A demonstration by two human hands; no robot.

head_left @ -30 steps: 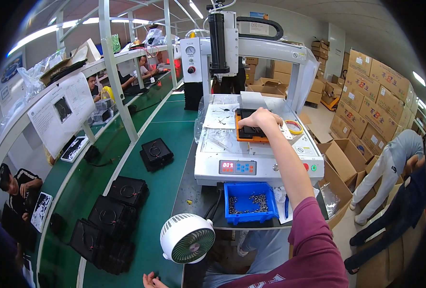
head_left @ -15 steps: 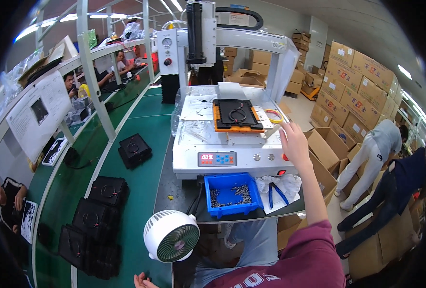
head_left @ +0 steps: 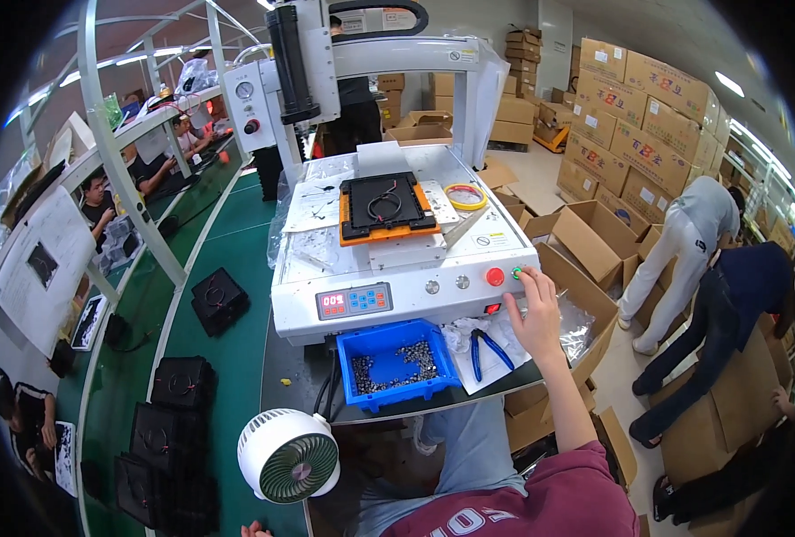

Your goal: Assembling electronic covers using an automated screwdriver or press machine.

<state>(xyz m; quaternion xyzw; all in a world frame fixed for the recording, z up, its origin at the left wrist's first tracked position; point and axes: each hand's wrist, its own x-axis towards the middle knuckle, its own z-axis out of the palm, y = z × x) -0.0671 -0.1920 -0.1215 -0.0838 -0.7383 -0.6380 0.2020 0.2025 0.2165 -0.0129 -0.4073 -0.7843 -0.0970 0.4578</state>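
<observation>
My right hand (head_left: 535, 313) reaches to the front right of a white desktop machine (head_left: 388, 309). Its fingertips touch a green button (head_left: 517, 273) beside a red stop button (head_left: 495, 277); fingers and thumb are apart, holding nothing. At the bottom edge, only some fingertips of my left hand (head_left: 256, 530) show, slightly apart with nothing seen in them, near a white fan (head_left: 288, 455). On the machine's bed, a black flat casing (head_left: 406, 201) with a coiled cable (head_left: 385, 208) lies in an orange fixture (head_left: 388, 234), a yellow tape roll (head_left: 465, 196) to its right.
A blue bin (head_left: 397, 399) of small metal parts stands before the machine, beside blue-handled pliers (head_left: 478, 356). More black casings (head_left: 182, 383) lie stacked on the green bench (head_left: 245, 358). Cardboard boxes (head_left: 621, 125) and bending people (head_left: 697, 219) are at right; others sit at left.
My right hand has come down from beside the tape roll to the green button. My left hand has slipped mostly below the lower edge. The whole view has shifted with my head.
</observation>
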